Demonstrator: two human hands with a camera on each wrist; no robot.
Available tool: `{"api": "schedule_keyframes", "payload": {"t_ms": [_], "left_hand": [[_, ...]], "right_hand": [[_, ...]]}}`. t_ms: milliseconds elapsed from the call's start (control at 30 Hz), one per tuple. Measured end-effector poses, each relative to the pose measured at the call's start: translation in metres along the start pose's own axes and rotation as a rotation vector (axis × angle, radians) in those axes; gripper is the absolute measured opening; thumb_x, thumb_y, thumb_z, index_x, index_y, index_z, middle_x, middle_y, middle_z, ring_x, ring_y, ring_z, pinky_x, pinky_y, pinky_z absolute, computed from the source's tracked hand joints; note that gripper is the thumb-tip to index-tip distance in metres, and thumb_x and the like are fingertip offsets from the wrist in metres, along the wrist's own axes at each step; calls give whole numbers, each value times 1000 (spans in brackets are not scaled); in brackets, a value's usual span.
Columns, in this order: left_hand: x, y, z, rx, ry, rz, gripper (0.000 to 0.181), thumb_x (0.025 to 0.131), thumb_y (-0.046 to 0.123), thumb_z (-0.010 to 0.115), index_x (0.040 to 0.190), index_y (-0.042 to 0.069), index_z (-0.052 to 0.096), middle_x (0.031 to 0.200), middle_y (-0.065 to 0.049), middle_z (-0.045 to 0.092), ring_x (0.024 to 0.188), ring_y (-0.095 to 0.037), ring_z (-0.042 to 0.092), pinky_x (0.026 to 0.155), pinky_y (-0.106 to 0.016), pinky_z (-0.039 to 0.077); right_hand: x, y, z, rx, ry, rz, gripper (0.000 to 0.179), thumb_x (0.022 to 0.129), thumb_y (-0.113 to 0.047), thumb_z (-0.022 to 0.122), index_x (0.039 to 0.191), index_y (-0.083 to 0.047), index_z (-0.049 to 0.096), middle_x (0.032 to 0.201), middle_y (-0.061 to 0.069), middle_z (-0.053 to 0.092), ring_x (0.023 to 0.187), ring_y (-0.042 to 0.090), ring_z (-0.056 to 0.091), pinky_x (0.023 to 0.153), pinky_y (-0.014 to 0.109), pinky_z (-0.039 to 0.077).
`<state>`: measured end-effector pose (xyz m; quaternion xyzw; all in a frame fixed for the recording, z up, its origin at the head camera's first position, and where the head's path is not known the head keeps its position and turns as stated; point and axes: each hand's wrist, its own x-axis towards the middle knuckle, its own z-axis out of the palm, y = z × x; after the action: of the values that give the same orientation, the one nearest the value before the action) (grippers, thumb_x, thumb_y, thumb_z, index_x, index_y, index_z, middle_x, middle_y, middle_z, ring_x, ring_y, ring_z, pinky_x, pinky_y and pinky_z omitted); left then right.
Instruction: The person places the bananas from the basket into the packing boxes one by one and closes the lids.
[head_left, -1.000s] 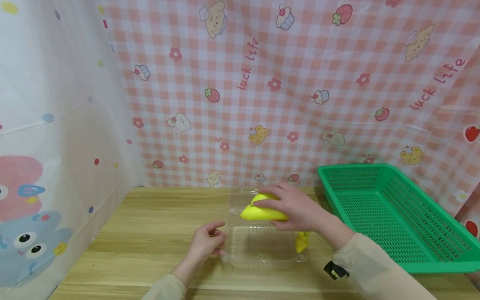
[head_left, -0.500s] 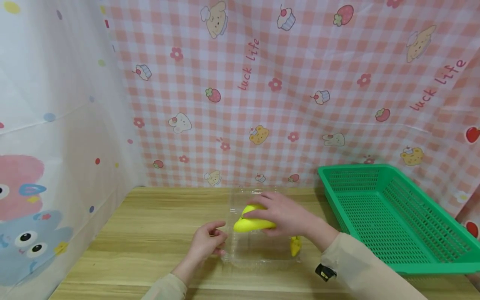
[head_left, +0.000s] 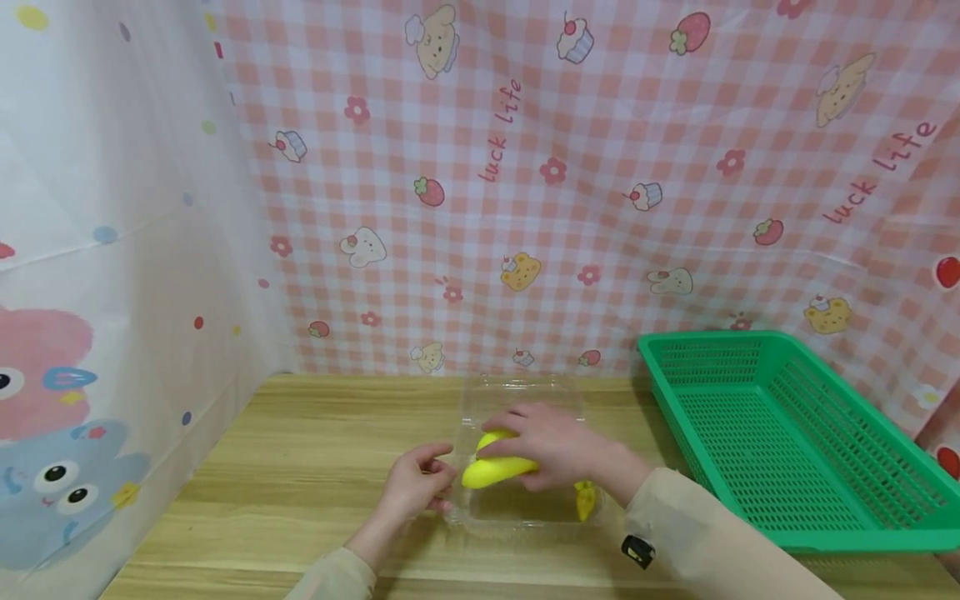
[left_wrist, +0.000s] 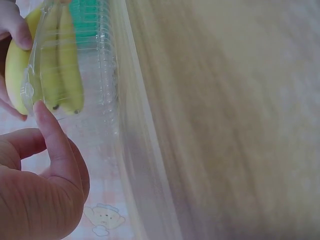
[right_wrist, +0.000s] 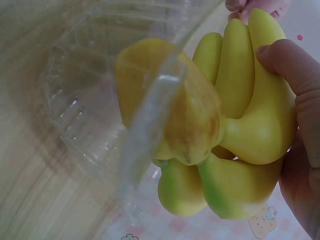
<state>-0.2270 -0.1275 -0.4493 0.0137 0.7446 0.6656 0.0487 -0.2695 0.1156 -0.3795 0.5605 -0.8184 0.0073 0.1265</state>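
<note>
My right hand (head_left: pixel 555 446) grips a bunch of yellow toy bananas (head_left: pixel 491 472) from above, thumb and fingers spread around it. The bunch sits low within a clear plastic box (head_left: pixel 525 524), whose clear lid (head_left: pixel 517 402) stands folded back. In the left wrist view, the bananas (left_wrist: pixel 62 65) show through the box's wall. Their brownish-yellow stem end (right_wrist: pixel 170 105) lies behind a clear rim in the right wrist view. My left hand (head_left: pixel 414 483) stays beside the box's left side, its fingers loosely bent and one fingertip (left_wrist: pixel 44 111) right at the rim.
A green perforated basket (head_left: pixel 795 358) stands on the right of the wooden table (head_left: pixel 315 450). A pink checked cloth (head_left: pixel 480 225) hangs at the back, and a white patterned cloth (head_left: pixel 172 275) on the left. A small black device (head_left: pixel 639 551) is at my right wrist.
My right hand has brought the bananas down and a little left, nearer the box's base. My left hand has kept its place by the box.
</note>
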Motion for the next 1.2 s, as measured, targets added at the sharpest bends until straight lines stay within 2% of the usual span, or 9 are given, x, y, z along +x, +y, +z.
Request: {"api": "schedule_keyframes", "payload": {"t_ms": [133,500,900,1200], "left_hand": [[-1,1,0,-5,-3,3,48,91,-4,66,135,-14,49,92,-11,57,67,-16,58,54,-31,61],[-2,3,1,-17,-4,9,46,90,-6,65,133,-15,50,90,-11,56,66,-16,57,52,-28,60],[-2,2,1,-21,-5,-2,47,91,-5,64,134,-15,49,91,-11,54,67,-16,57,53,-28,60],[-2,2,0,-18,-9,5,47,90,-6,65,134,-15,50,91,-11,54,66,-15,58,53,-27,60]], "right_hand": [[1,1,6,-10,-10,-10,57,78,-27,81,132,-27,64,137,5,56,119,24,53,99,41,50],[1,-4,16,37,-114,40,55,81,-24,79,134,-29,63,139,2,54,121,20,51,101,39,49],[0,-4,27,108,-71,20,57,83,-21,77,137,-29,59,143,5,50,126,24,48,105,45,46],[-6,-7,24,126,-51,29,61,84,-22,78,140,-26,56,147,7,48,132,27,45,110,50,41]]}}
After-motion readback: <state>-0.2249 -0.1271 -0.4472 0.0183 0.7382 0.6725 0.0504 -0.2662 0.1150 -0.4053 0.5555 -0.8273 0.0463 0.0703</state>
